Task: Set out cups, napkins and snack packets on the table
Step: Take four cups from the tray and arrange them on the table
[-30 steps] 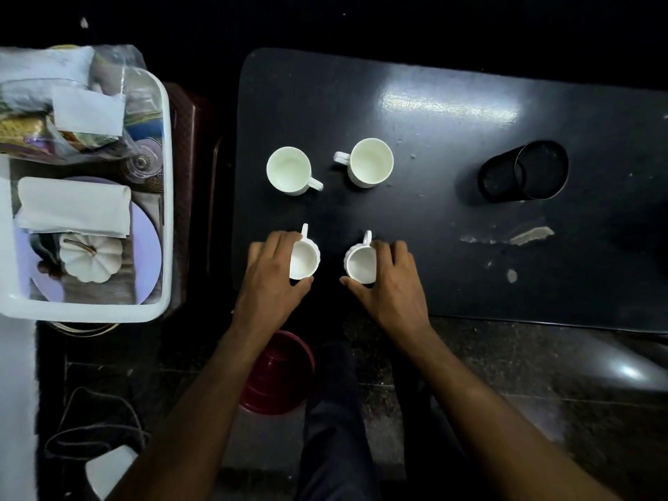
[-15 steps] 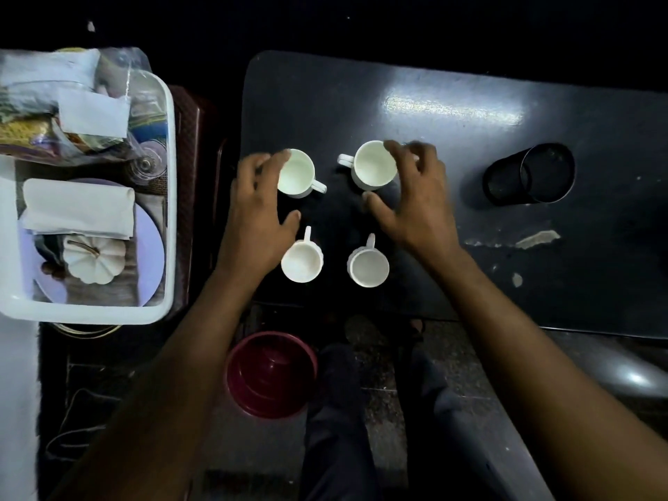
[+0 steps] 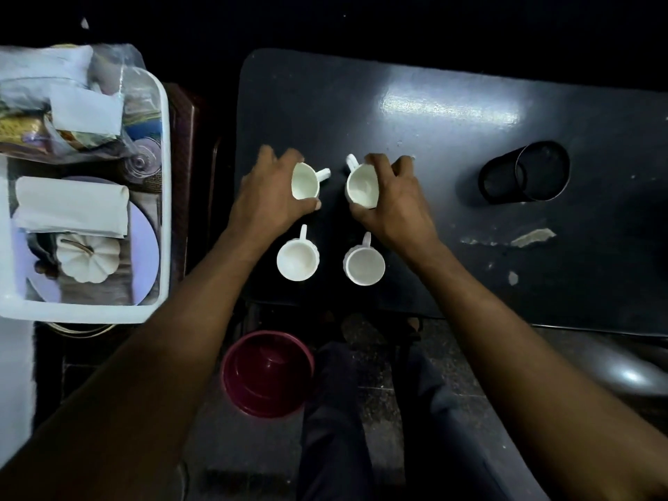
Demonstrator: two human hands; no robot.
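On the dark table [image 3: 433, 146] are white cups in two rows. My left hand [image 3: 267, 200] grips the far left cup [image 3: 305, 182], whose handle points right. My right hand [image 3: 394, 200] grips the far right cup [image 3: 361, 186], handle pointing up-left. Both held cups look tilted toward each other. Two more cups stand free near the front edge, the near left cup [image 3: 297, 258] and the near right cup [image 3: 364, 263], handles pointing away from me. Folded white napkins [image 3: 72, 206] and snack packets [image 3: 32, 128] lie in the white bin [image 3: 164, 197] to the left.
A black mesh holder [image 3: 524, 173] lies on its side at the table's right. A white pumpkin ornament [image 3: 88, 258] and a lilac plate [image 3: 144, 240] sit in the bin. A maroon bucket [image 3: 267, 374] stands on the floor by my legs.
My hands left the two near cups, reached to the far pair and closed around them. The far cups have shifted closer together and tipped.
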